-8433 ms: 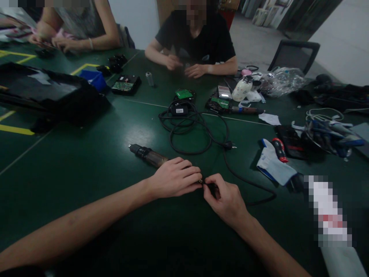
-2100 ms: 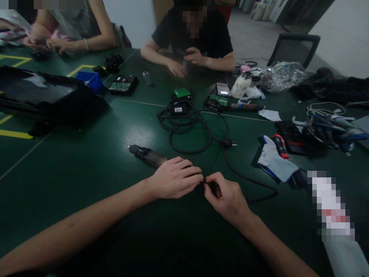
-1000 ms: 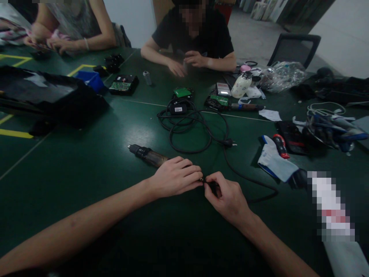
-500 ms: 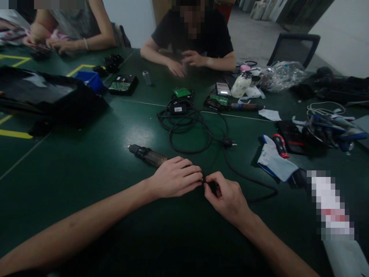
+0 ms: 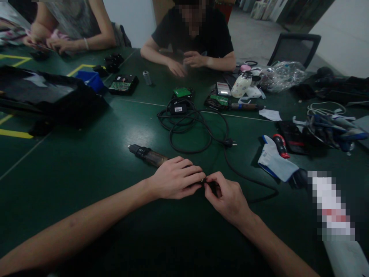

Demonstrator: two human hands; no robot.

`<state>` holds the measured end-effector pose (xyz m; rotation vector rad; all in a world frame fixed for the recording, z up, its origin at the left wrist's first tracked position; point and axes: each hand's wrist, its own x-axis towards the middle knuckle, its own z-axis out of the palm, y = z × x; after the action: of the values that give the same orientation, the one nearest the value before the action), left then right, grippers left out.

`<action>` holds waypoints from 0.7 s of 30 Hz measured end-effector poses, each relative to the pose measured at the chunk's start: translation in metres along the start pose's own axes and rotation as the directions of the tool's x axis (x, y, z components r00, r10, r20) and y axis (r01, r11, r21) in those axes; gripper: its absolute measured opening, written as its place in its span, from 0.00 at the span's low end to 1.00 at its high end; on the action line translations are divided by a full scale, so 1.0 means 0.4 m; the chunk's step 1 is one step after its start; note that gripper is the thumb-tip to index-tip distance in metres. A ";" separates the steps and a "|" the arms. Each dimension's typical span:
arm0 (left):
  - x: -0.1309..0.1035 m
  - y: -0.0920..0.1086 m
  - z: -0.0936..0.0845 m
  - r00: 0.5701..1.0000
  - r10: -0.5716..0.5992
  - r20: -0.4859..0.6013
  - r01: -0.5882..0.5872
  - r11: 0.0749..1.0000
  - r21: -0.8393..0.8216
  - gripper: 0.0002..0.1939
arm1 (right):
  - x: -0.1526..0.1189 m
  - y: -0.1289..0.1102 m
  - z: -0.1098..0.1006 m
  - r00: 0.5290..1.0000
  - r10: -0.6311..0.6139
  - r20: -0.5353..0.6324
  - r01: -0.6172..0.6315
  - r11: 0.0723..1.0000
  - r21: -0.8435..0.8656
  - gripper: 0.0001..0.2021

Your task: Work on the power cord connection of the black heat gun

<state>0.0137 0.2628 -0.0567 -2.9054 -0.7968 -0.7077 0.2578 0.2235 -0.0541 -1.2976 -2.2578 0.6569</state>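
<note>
A dark electric screwdriver (image 5: pixel 148 156) lies on the green table, its bit end pointing left and away. My left hand (image 5: pixel 177 177) is wrapped over its rear part, back of the hand up, so the handle's end is hidden. Close beside it my right hand (image 5: pixel 226 194) pinches the small dark connector of a black cable (image 5: pixel 256 181) between thumb and forefinger. The connector meets the screwdriver's tail by the left fingertips; whether it is seated there I cannot tell. From the right hand the cable loops out to a coil with a labelled black power adapter (image 5: pixel 178 109) and a plug (image 5: pixel 230 142).
A glove (image 5: pixel 275 159) and a red-black screwdriver handle (image 5: pixel 280 146) lie to the right. Circuit-board units (image 5: pixel 123 84), another electric screwdriver (image 5: pixel 246 107) and a bottle (image 5: pixel 241 84) stand farther back. A black bag-like bin (image 5: pixel 52 92) is at left. Two people sit opposite.
My left fingers have shifted slightly right toward the connector. My right hand keeps its pinch in nearly the same place; the screwdriver has barely moved.
</note>
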 end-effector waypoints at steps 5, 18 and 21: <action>0.001 0.000 -0.002 1.000 -0.018 -0.004 0.018 0.999 0.034 0.12 | -0.001 0.000 0.001 1.000 -0.001 -0.004 0.001 1.000 -0.020 0.03; 0.002 0.000 -0.002 1.000 -0.007 0.003 0.007 1.000 -0.001 0.14 | -0.002 0.002 0.002 1.000 0.003 -0.005 -0.003 1.000 -0.004 0.03; 0.002 0.000 -0.003 1.000 0.001 0.008 -0.001 1.000 0.006 0.12 | -0.002 0.001 0.001 1.000 0.004 0.005 -0.004 1.000 0.002 0.04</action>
<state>0.0137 0.2631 -0.0553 -2.9054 -0.7961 -0.6929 0.2583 0.2228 -0.0547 -1.3010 -2.2584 0.6645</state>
